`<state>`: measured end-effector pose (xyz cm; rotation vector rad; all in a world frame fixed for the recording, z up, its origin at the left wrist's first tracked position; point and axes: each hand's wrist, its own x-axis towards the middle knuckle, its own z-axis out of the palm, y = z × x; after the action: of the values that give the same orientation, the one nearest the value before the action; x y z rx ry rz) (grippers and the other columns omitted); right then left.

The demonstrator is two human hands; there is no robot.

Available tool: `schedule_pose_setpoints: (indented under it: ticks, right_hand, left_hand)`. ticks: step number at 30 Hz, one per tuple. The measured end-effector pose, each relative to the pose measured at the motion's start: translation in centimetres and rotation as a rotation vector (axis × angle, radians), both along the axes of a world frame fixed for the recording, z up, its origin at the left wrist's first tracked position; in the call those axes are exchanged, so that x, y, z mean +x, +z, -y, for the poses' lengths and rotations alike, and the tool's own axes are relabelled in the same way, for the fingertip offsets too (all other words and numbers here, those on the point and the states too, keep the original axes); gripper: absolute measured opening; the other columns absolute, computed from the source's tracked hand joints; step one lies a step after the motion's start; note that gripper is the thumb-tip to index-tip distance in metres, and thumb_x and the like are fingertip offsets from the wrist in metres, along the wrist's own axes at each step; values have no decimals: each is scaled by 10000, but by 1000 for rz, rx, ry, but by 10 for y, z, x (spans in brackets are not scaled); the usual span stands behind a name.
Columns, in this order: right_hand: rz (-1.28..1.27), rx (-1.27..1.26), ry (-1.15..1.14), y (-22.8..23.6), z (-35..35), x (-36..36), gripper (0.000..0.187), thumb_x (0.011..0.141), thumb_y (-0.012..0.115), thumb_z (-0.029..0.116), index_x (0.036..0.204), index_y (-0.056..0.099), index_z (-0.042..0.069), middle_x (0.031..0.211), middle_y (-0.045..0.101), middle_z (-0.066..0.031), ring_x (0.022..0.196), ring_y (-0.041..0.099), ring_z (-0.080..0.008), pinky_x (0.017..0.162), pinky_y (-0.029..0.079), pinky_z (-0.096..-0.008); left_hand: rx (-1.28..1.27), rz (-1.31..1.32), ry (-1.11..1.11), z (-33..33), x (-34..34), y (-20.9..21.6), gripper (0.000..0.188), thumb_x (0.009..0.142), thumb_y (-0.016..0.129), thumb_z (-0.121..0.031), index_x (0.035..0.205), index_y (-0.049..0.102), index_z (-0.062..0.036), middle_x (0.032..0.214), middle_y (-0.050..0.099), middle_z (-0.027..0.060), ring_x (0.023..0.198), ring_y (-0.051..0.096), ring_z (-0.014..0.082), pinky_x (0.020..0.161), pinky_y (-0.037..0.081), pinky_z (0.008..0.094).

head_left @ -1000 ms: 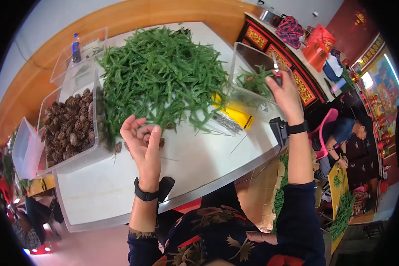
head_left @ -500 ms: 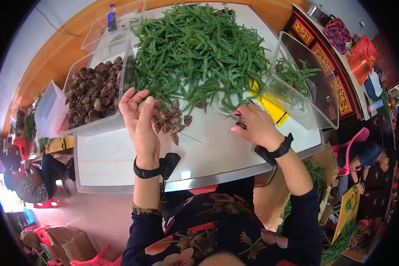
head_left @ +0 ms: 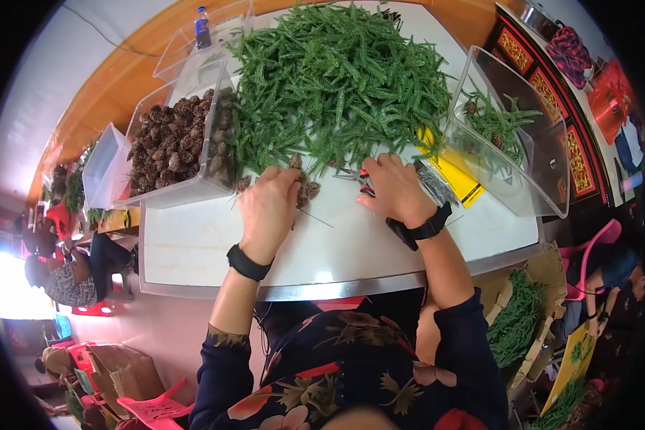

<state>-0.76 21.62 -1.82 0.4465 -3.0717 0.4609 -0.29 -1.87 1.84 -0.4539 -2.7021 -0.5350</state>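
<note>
My left hand [head_left: 265,211] is palm down over a small group of brown pine cones [head_left: 309,190] on the white tabletop, hiding most of them. Its fingertips are closed at a pine cone [head_left: 294,163] at the group's far end. A thin wire [head_left: 317,218] sticks out beside the group. To the right, my right hand [head_left: 398,192] is closed round small pliers [head_left: 365,186] with red and black handles, their metal jaws pointing left. Beyond both hands lies a big heap of green artificial pine sprigs [head_left: 344,79].
A clear bin [head_left: 218,190] full of pine cones stands on the left. At right is a clear bin [head_left: 552,204] with a few sprigs and cones, beside a yellow packet [head_left: 466,188]. A bottle [head_left: 202,29] stands far left. Other people sit at both sides.
My left hand has turned from palm up with fingers spread to palm down, closing onto the pine cones. My right hand still holds the pliers. The whole view has shifted a little.
</note>
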Motion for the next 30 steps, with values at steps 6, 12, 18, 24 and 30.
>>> schedule_pose_setpoints:
  ticks: [6, 12, 18, 24, 30]
  right_hand:
    - [-73, -43, -17, -6, 2, 4, 498, 709, 737, 339, 1084, 563, 62, 1017, 537, -127, 1019, 505, -329, 802, 427, -507]
    - [-145, -67, -44, -13, 4, 9, 465, 710, 735, 331, 1050, 579, 56, 1006, 526, -124, 1010, 500, -323, 797, 422, -498]
    - [-171, -111, -22, -14, 2, 9, 433, 709, 755, 298, 1026, 591, 53, 1018, 522, -131, 1014, 497, -315, 792, 413, -486]
    - [-243, -103, -57, -8, 8, 15, 397, 713, 769, 310, 971, 613, 51, 941, 549, -108, 944, 524, -305, 790, 413, -468]
    - [-472, -296, -79, 1, 7, 5, 276, 809, 718, 274, 891, 644, 21, 787, 601, -71, 768, 581, -244, 708, 451, -375]
  left_hand:
    - [-268, 68, -34, -17, -7, -4, 99, 768, 697, -130, 865, 706, -113, 774, 562, 71, 730, 611, 284, 615, 475, 396]
    - [-191, 35, -70, -15, -12, 1, 44, 759, 665, -117, 725, 654, -91, 823, 577, 74, 805, 624, 262, 635, 507, 396]
    - [-186, 115, -158, -13, -16, 0, 21, 744, 687, -117, 755, 682, -101, 822, 586, 68, 797, 622, 269, 650, 500, 392]
    - [-170, 107, -289, -10, -14, 3, 95, 715, 707, -113, 809, 706, -103, 814, 601, 78, 783, 618, 290, 663, 496, 380]
    - [117, 200, -208, -4, -12, 7, 47, 798, 693, -89, 826, 674, -57, 800, 646, 52, 729, 643, 198, 640, 498, 309]
